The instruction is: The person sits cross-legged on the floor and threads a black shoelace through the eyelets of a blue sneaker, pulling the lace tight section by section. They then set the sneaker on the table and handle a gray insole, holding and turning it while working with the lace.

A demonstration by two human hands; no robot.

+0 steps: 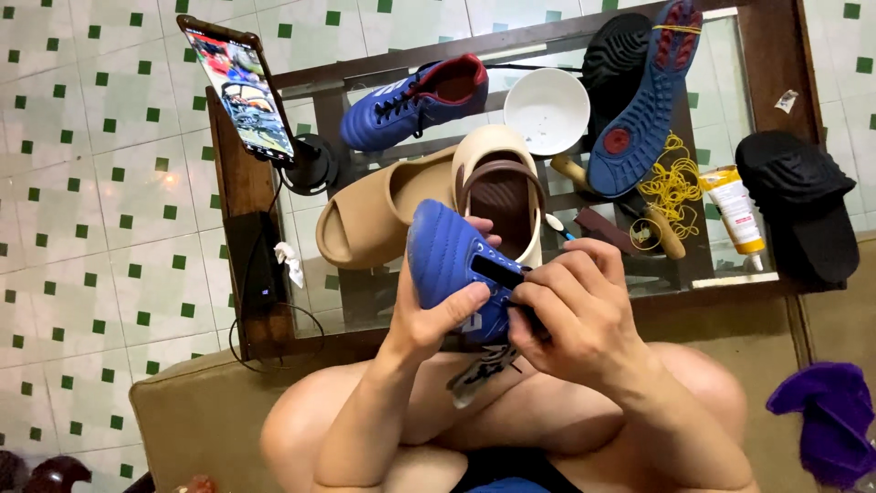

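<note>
My left hand (429, 319) grips a blue football boot upper (447, 256) from below, thumb pressed on its side, toe pointing up. My right hand (570, 306) has its fingers curled at the boot's opening, pinching its black edge and tongue. The boot is held above my knees, in front of the table's near edge. What sits between the right fingers is too small to tell.
On the glass-topped table (730, 73) lie a matching blue boot (415, 100), tan slides (392, 210), a white bowl (547, 110), a blue sole (643, 100), yellow thread (671, 183), a glue tube (735, 210), a phone on a stand (242, 87). A black slide (803, 205) is at right.
</note>
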